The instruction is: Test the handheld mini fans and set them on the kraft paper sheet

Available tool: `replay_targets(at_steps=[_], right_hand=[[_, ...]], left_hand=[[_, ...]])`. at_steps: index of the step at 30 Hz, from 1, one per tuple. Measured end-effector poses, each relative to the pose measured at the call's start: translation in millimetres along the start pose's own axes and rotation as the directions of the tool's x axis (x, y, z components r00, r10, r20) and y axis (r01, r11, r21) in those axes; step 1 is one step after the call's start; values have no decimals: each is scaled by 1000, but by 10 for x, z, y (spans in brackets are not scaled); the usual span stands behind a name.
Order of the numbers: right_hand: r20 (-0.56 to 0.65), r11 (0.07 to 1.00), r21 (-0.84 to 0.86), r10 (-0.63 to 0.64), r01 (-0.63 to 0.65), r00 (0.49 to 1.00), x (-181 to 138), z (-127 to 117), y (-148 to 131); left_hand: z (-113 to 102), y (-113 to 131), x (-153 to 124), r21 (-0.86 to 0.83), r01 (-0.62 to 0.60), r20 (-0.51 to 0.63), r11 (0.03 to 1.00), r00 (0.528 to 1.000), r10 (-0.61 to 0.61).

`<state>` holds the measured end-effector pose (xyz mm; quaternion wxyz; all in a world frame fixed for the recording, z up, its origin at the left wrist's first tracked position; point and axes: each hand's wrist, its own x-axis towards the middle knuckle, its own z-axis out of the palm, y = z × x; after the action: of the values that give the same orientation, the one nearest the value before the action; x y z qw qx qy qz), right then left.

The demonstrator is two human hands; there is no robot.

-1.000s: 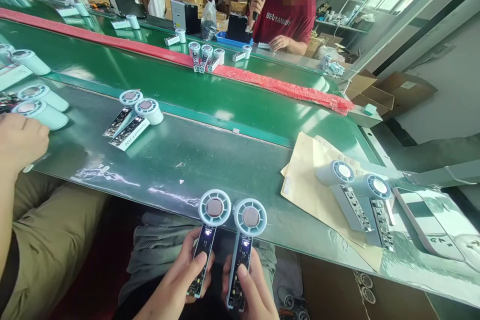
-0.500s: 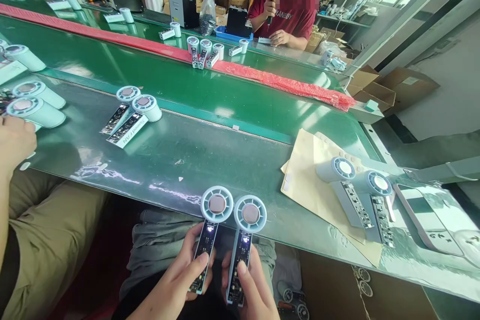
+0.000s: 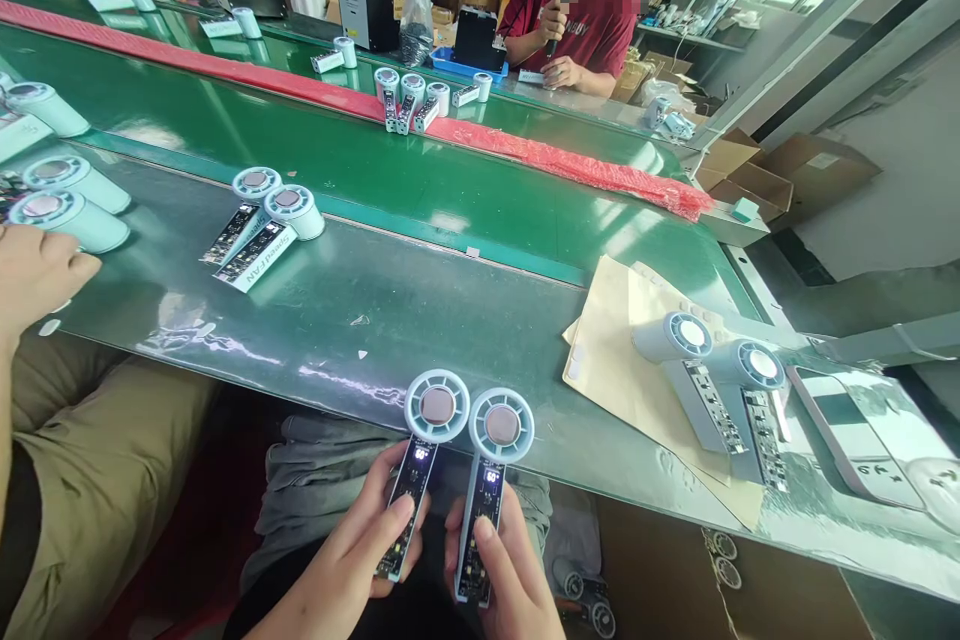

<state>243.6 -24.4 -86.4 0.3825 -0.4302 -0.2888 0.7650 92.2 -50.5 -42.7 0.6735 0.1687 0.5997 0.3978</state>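
Note:
My left hand (image 3: 352, 560) grips the handle of a small hand-held fan (image 3: 424, 450), thumb pressed on its exposed circuit board. My right hand (image 3: 502, 575) grips a second fan (image 3: 489, 475) the same way. Both fans stand upright side by side over my lap at the near table edge, round heads at the top. A small display glows on each board.
Two fans (image 3: 712, 375) lie on brown paper (image 3: 607, 350) at the right. Another pair (image 3: 266, 215) lies on the dark mat (image 3: 390, 310) to the left. A neighbour's hand (image 3: 34, 270) rests at far left. Across the green conveyor (image 3: 420, 180) a person in a red shirt (image 3: 581, 20) works.
The displays on both boards now show lit digits. My hands and the two fans have stayed almost still. The neighbour's hand at the left has shifted slightly.

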Motion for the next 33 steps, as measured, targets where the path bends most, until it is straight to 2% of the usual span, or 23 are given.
replay_targets(at_steps=[3,7,14,22,28,33], right_hand=[[22,1000,24,-5,4,1000,15,-21,37],[44,997,70,10,-13,999,16,-34,47],[99,999,25,-28,26,995,16,-45,30],[66,999,41,13,-15,998,-4,8,-36],[47,999,17,43,-43,998,-16,13,-81],[30,999,-19,44,-43,999,0,-5,-84]], left_hand=[[9,21,-10,20,12,10,1000,1000,-12],[0,-15,20,-43,-26,53,999,998,28],[-8,-23,33,-35,-24,74,999,997,26],[-38,-85,70,-121,-3,62,993,998,11],[-14,-56,40,-51,-48,72,998,996,51],[13,32,5,18,6,42,1000,999,-7]])
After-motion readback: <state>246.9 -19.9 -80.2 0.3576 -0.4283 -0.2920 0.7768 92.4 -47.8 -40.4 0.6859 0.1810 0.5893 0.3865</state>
